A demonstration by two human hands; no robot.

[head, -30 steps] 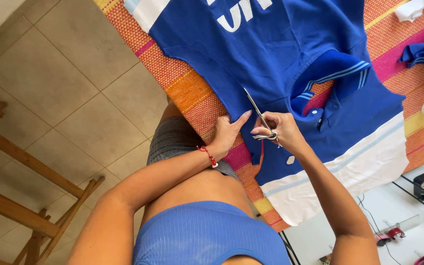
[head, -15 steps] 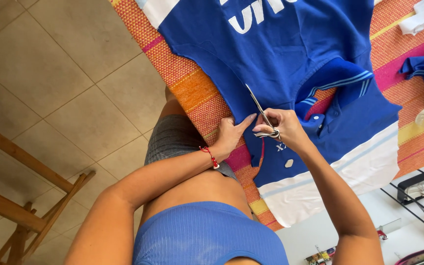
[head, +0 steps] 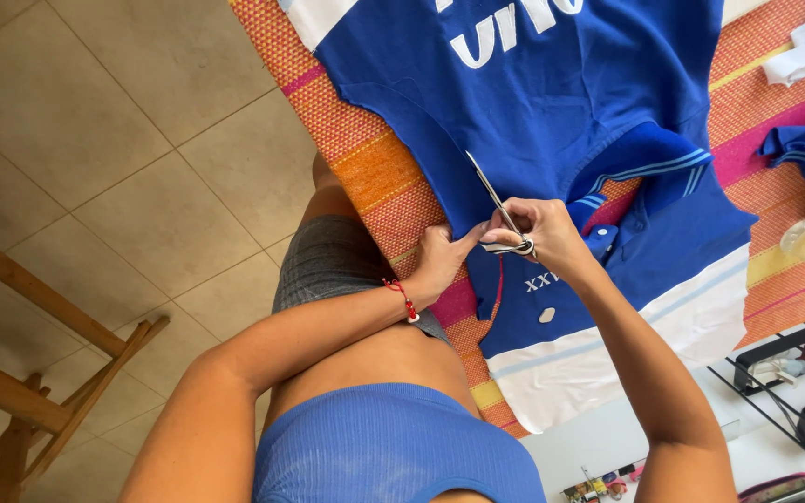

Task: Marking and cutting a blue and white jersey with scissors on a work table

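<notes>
The blue shirt (head: 552,121) lies spread flat over an orange woven cloth (head: 375,177) on the table, collar towards the person. It looks light, soft and floppy, likely to bunch or slide under a blade, so it is best pinned flat right beside the cut line. The scissors (head: 494,200) are thin, stiff metal, held at the handle loops. The right hand (head: 542,233) is closed around those loops, blades pointing away across the fabric; whether they are parted is hard to tell. The left hand (head: 444,256), wearing a red bracelet (head: 401,298), presses the shirt's edge with fingers bent, thumb touching the scissors' handle.
</notes>
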